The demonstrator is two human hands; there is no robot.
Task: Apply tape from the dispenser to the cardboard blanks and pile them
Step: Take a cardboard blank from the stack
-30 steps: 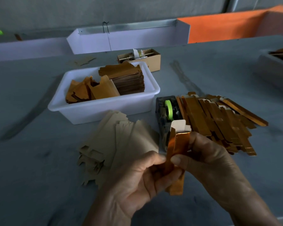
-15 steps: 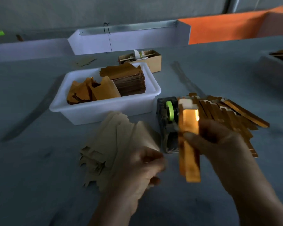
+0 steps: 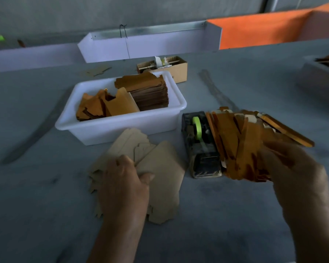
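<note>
A fan of flat tan cardboard blanks (image 3: 160,186) lies in front of me on the grey table. My left hand (image 3: 123,186) lies on it, fingers curled over the far edge of the top blank and thumb pressed on its face. The black tape dispenser (image 3: 201,149) with a green roll stands to the right. Beside it is the pile of folded gold blanks (image 3: 241,133). My right hand (image 3: 292,171) is at the near right side of that pile, blurred by motion. Gold streaks at its fingertips hide whether it holds a blank.
A white tub (image 3: 122,128) with brown and gold blanks stands behind the tan fan. A small cardboard box (image 3: 177,71) sits further back. A grey bin (image 3: 319,76) is at the far right edge. White and orange trays line the back.
My right hand carried the folded gold blank from the centre over to the gold pile. My left hand let go of it and dropped onto the tan blanks.
</note>
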